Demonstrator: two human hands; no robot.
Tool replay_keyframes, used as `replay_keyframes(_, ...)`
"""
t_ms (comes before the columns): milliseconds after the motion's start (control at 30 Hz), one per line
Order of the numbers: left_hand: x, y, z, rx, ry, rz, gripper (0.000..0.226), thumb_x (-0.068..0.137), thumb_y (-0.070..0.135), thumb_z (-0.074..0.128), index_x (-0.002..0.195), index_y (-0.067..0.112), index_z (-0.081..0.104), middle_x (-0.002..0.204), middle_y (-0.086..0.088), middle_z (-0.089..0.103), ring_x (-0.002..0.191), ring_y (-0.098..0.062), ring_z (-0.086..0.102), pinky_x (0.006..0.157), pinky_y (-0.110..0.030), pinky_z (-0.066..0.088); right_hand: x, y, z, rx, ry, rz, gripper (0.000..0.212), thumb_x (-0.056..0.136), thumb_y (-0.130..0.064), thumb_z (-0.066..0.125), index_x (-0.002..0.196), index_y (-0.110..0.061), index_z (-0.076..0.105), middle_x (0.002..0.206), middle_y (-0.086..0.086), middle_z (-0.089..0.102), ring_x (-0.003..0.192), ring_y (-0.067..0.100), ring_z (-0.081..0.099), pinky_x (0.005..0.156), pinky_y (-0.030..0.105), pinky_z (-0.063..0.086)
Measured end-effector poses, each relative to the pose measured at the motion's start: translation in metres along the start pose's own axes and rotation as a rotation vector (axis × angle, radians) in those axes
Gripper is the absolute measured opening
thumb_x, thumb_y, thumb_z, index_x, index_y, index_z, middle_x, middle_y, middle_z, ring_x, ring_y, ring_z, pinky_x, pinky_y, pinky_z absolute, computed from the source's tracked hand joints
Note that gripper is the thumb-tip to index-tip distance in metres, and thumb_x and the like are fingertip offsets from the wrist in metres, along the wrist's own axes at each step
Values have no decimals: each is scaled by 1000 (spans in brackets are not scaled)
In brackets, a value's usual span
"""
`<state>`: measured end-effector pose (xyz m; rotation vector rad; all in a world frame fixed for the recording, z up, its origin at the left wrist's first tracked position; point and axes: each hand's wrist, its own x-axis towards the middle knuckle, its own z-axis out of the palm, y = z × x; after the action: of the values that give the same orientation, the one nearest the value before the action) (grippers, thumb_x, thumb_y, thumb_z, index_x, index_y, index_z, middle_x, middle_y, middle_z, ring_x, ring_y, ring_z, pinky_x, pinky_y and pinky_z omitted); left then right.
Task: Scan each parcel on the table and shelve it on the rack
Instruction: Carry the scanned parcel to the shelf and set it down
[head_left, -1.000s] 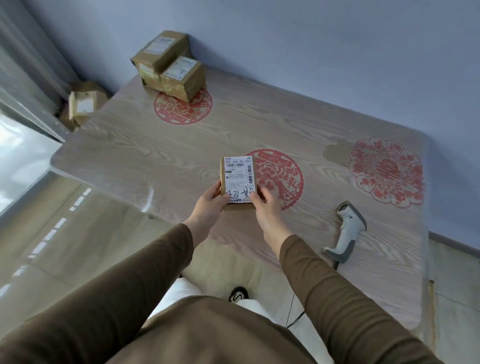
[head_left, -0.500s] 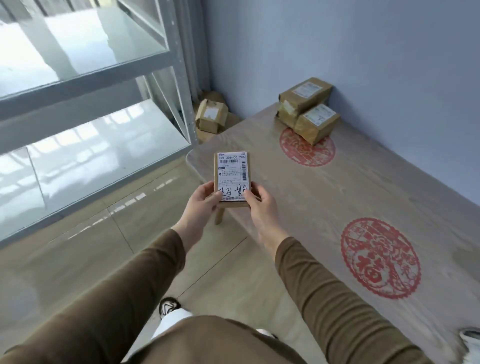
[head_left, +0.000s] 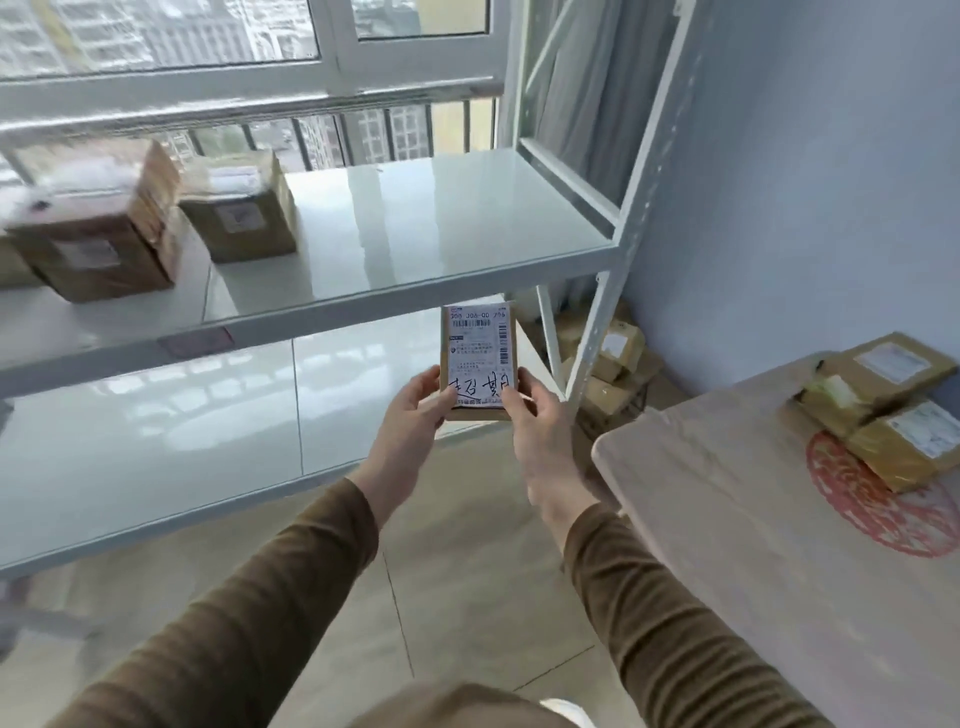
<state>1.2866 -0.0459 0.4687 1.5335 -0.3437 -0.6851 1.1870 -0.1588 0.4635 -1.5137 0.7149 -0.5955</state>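
My left hand and right hand both grip the near end of 1 small parcel, thumbs curled over the lower corners of its white label, fingers wrapped underneath where I cannot see them. The parcel hangs in the air between them, label up, in front of the rack and overlapping the front edge of its middle shelf in my view, well clear of the table on my right.

I judge the step in hand to be the shelving itself. To do it well I want to raise the parcel above that shelf edge before pushing forward, keep it level so the far end does not catch the lip, and set it on the bare stretch to the right of the 2 boxes already standing there, leaving the label facing up and readable. I should release only once the base rests flat.

The parcel's long axis runs away from me toward the rack, nearly straight ahead. The barcode end points at the shelf; the handwritten end sits at my thumbs. More parcels wait on the table.
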Motion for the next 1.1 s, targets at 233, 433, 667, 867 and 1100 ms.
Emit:
replay_keyframes(233,61,47,-61,-75,99,117,31,104,11,55,125,30,66,115,6,76,101,-6,66,89,-19,50,80,-35,77,39,-84,-87,21,104,-29,58,124,-33,61,127,-6,68,120,11,63,103,30,51)
replay_keyframes(433,144,75,-96,-139,197,127,24,104,14,58,128,15,60,115,-3,76,105,-14,70,91,-25,53,164,-56,129,125,-116,-86,14,104,-22,60,118,-25,59,119,-2,70,114,14,67,97,27,54)
replay_keyframes(667,253,109,-116,-132,297,123,17,105,11,54,110,22,67,96,10,76,80,4,68,67,-8,49,282,-66,180,108,-166,-85,25,105,-18,58,130,-14,61,123,0,69,114,15,66,96,23,53)
replay_keyframes(867,326,120,-135,-153,415,91,17,106,16,55,101,24,68,97,10,72,86,-2,62,76,-18,45,359,-64,221,56,-223,-69,19,105,-23,59,123,-20,64,119,0,71,113,19,67,102,35,53)
replay_keyframes(1100,368,116,-152,-140,457,62,17,107,18,52,117,18,67,103,8,72,92,-3,63,76,-13,47,395,-56,245,41,-246,-25,25,104,-25,62,126,-14,67,118,3,72,109,17,67,101,32,52)
